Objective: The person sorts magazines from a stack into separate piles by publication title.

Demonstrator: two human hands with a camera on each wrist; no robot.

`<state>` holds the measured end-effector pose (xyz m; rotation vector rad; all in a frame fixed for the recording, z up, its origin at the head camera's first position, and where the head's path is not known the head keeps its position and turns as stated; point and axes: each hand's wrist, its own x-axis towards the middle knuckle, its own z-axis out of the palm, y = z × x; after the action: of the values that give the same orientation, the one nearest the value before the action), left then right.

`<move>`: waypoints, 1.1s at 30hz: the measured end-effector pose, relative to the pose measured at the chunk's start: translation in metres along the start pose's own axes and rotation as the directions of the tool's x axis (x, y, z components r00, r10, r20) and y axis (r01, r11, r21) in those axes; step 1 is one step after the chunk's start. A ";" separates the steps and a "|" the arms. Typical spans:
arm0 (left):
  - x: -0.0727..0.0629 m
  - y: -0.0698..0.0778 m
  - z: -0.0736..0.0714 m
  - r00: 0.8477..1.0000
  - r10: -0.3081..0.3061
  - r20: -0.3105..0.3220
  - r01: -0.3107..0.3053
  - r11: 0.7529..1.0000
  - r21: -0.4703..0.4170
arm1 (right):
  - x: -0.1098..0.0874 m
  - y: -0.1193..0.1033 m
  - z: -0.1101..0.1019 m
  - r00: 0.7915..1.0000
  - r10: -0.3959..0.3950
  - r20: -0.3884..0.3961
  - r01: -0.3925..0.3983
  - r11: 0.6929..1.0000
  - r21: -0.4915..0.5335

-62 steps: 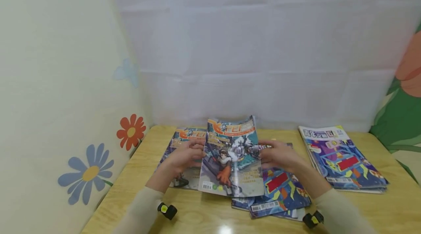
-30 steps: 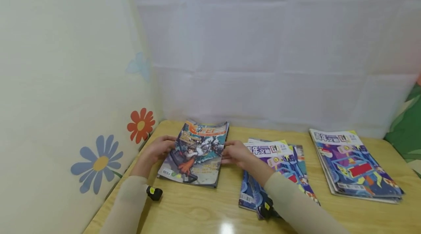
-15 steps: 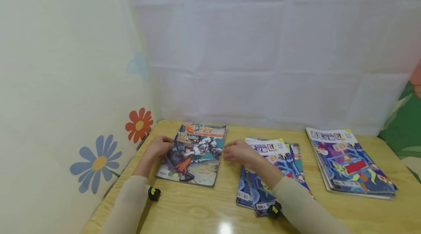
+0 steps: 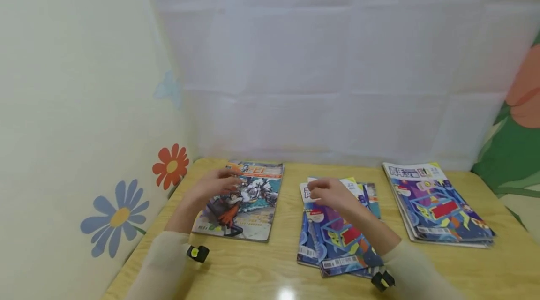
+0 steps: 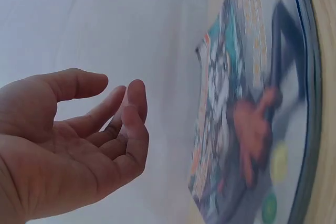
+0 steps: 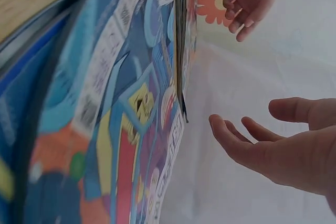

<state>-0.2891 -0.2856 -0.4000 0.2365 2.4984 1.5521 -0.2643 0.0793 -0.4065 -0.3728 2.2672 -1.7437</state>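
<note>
My left hand (image 4: 214, 185) hovers over the upper left of a stack of magazines (image 4: 249, 220) whose top cover has an orange title and a figure in red. In the left wrist view, air shows between the loosely bent fingers and the magazine cover (image 5: 252, 129). My right hand (image 4: 333, 193) is above a fanned, uneven pile of purple and blue magazines (image 4: 337, 234). The right wrist view has its fingers relaxed, holding nothing, apart from the purple cover (image 6: 142, 129).
A neater stack of purple magazines (image 4: 438, 206) lies on the right of the wooden table (image 4: 244, 272). White cloth (image 4: 270, 79) hangs behind the table's far edge. A wall with painted flowers (image 4: 120, 217) stands at the left.
A magazine was carried left and laid on the left stack, and its edges were lined up. Both hands then let go and lifted, the right moving over the middle pile.
</note>
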 end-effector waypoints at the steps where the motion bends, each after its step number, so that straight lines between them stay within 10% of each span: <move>1: 0.000 0.004 0.005 1.000 0.011 0.014 -0.011 1.000 -0.016 | -0.003 0.001 -0.004 1.000 -0.009 -0.011 0.008 1.000 -0.025; 15: -0.003 0.023 0.073 0.990 0.057 0.132 -0.059 0.998 0.012 | -0.045 0.024 -0.043 0.993 -0.042 -0.112 0.009 0.960 -0.281; 24: 0.002 0.026 0.116 0.978 0.025 0.208 -0.018 0.999 -0.038 | -0.064 0.044 -0.070 0.990 -0.091 -0.107 0.024 0.861 -0.507; 33: 0.023 0.033 0.161 0.989 -0.046 0.142 0.039 0.998 0.054 | -0.069 0.055 -0.095 0.992 0.041 -0.121 -0.103 0.817 -0.568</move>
<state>-0.2712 -0.1265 -0.4417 0.2899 2.4173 1.4042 -0.2363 0.2034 -0.4334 -0.3020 2.8148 -1.0199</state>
